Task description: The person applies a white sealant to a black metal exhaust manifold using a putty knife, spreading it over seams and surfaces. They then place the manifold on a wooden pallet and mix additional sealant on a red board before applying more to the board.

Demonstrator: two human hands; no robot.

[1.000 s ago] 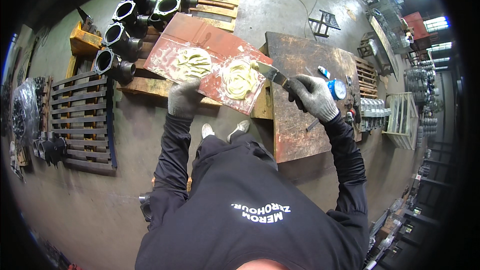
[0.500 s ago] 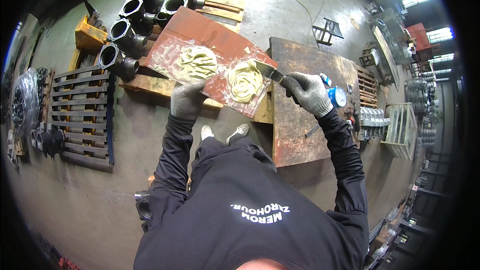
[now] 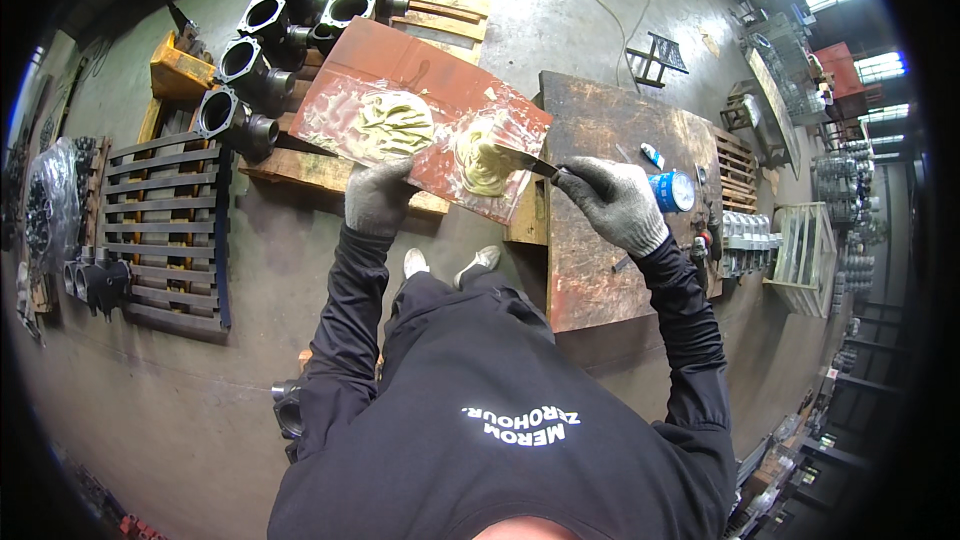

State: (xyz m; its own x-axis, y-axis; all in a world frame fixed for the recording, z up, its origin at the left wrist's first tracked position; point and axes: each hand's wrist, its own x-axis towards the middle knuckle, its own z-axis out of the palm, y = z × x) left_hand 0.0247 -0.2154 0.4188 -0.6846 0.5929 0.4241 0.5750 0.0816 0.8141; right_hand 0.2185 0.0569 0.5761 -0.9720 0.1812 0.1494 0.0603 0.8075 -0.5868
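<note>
A red board point(image 3: 400, 70) covered with a clear plastic sheet lies tilted over wooden beams. Two patches of yellowish putty sit on it, one on the left point(image 3: 395, 122) and one on the right point(image 3: 482, 165). My left hand point(image 3: 377, 197), in a grey glove, presses flat on the board's near edge. My right hand point(image 3: 615, 202), also gloved, grips a putty knife point(image 3: 530, 164) whose blade tip rests in the right putty patch.
A rusty metal table point(image 3: 610, 140) stands to the right, carrying a blue can point(image 3: 672, 190) and a small tube point(image 3: 652, 155). Black metal housings point(image 3: 300, 10) line the far left. A dark slatted pallet point(image 3: 170, 225) lies at left, metal racks at far right.
My right hand has swung the putty knife leftward from over the rusty table into the right putty patch. My left hand has stayed pressed on the board's edge.
</note>
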